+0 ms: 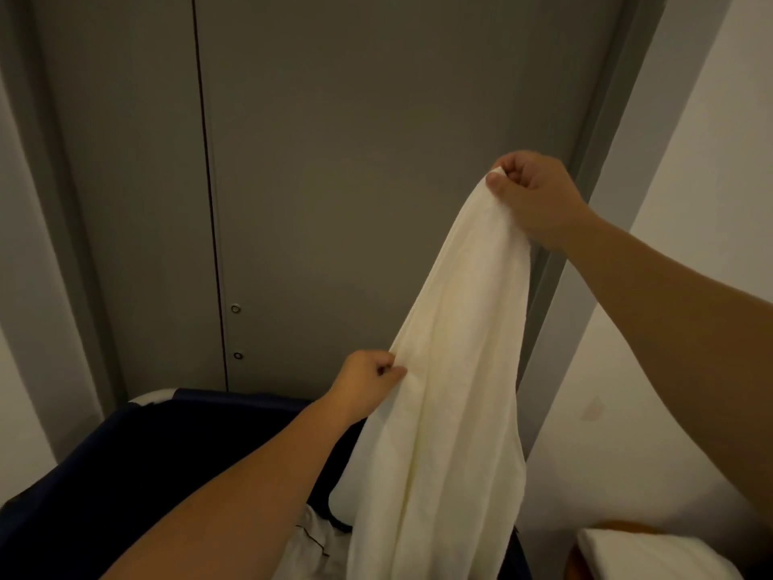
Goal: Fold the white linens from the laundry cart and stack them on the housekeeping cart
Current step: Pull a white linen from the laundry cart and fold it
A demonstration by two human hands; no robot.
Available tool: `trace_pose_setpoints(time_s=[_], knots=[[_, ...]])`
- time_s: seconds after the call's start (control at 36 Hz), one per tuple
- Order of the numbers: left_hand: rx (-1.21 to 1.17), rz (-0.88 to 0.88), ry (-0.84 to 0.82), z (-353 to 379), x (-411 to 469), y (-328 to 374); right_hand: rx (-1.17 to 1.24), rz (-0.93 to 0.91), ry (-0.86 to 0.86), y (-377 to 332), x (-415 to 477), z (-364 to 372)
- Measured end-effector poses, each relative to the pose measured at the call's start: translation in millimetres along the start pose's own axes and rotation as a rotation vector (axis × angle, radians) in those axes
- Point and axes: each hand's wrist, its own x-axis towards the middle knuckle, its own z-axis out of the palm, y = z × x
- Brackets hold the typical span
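Left forearm reaches in from the bottom edge, closest to me, and my left hand (372,376) pinches the side edge of the white linen (451,370) partway down, thumb against curled fingers. Right hand (531,194) is up higher and pinches the top corner the same way, so both hands are closed on the cloth. Linen hangs long and bunched between the two grips, lifted above the right side of the dark laundry cart (146,454), its lower end dropping out of view at the bottom edge. It looks like thick, soft terry, off-white, with vertical folds and not spread flat yet. More white cloth (309,542) lies inside the cart by its right wall. Step, as I judge it: one piece pulled out, finding edges before the first fold. Next move calls for running the left hand to a matching corner and opening the piece out square. Folded white pile (640,554) sits at lower right on something brown, likely the housekeeping cart, but I can't tell. Grey door (334,161) is behind.
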Motion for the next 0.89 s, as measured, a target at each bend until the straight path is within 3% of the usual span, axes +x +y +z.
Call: trace_pose_setpoints(time_s=[0.17,0.47,0.58,0.72,0.89], knots=[[0.057,0.082,0.155,-18,-3,-7,-0.059,0.095,0.026,20,-7,-6],[0.11,0.014,0.114,-45,-12,-23,0.109,0.323,0.19,59,-25,11],[0.143,0.031,0.139,-41,-14,-18,0.063,0.307,0.177,58,-28,17],[0.146,0.113,0.126,-34,-14,5,-0.03,0.05,-0.17,32,-45,37],[0.156,0.228,0.101,-23,-15,29,-0.086,-0.067,-0.688,10,-74,84]])
